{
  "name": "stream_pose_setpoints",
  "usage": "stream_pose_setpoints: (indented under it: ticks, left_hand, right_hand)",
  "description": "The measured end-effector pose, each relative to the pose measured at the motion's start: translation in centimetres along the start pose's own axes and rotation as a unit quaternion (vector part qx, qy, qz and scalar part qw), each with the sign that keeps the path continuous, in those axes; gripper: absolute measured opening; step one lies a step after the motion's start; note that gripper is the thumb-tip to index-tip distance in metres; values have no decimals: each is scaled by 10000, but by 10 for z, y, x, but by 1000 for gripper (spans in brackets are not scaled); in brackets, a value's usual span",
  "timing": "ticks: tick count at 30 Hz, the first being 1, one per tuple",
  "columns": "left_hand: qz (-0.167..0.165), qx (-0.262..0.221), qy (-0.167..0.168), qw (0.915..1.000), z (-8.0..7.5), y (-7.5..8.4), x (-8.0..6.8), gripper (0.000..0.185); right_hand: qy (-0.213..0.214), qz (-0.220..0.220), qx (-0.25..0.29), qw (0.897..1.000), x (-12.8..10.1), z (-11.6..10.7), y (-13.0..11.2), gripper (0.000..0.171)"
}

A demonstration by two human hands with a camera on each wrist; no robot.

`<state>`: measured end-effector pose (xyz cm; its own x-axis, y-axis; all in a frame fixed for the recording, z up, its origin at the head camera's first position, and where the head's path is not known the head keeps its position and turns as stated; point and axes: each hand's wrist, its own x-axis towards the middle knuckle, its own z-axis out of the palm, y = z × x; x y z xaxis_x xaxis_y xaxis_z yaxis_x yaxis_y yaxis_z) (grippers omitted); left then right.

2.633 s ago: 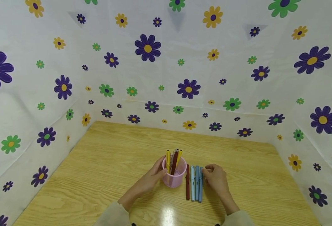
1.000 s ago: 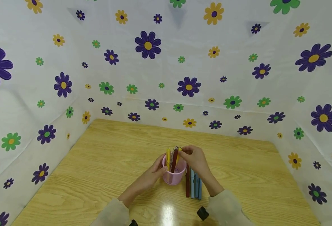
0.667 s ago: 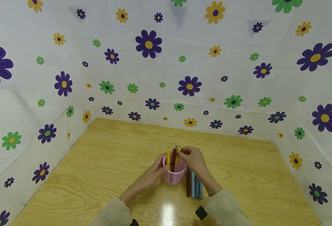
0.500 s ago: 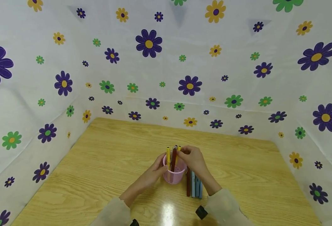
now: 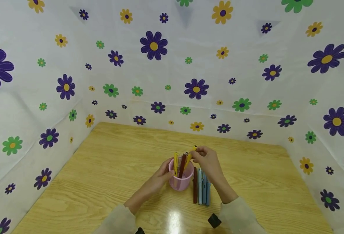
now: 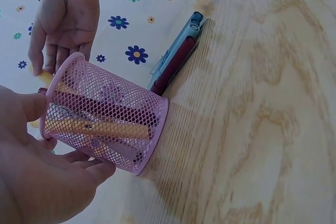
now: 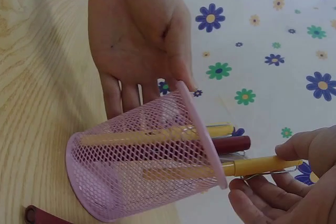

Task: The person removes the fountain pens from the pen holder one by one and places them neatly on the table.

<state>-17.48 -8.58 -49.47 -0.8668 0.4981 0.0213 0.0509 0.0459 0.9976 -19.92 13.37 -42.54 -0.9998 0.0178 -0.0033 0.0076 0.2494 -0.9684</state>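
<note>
**Yellow pen pinched at the cup's rim**

The top end of a yellow pen (image 7: 262, 165) is pinched between the thumb and curled fingertips of the right hand (image 5: 206, 161). The pen is tilted to the right, its upper end raised above the rim, while its lower part is seen through the mesh, inside the cup (image 5: 180, 182). In the right wrist view the clip side of the pen is turned toward the fingers (image 7: 252, 195) below it.

The pink mesh cup is steadied from the left by the left hand (image 5: 160, 177): the palm is laid against its side, the fingers are held nearly straight along the wall, and the thumb (image 6: 32, 106) is rested at the rim. Nothing is gripped by this hand. The cup is stood on the table (image 5: 107, 169), near the front edge and about mid-width.

Two more pens are held in the cup: a second yellow pen (image 5: 176, 161), nearly upright at the left, and a dark red pen (image 5: 183, 162) between the two yellow ones.

Just to the right of the cup, a row of pens is laid flat on the table, side by side and pointing away from the person: a maroon pen (image 5: 194, 190) nearest the cup, then blue pens (image 5: 204, 191). The row is partly covered by the right wrist.

Pale sleeves (image 5: 242, 221) are worn on both arms. The table is enclosed by a flowered cloth (image 5: 195, 89) on three sides.
</note>
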Motion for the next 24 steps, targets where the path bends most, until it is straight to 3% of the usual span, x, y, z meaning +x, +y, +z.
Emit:
stream_pose_setpoints:
  ticks: [10,24]
  left_hand:
    - [33,-24,-35,10000,0,-2,-1,59]
    - [-42,-25,37,10000,0,-2,0,62]
  right_hand:
    - [89,52,930,9956,-2,-23,-10,31]
    - [344,-110,1276,9912,-4,-55,-23,37]
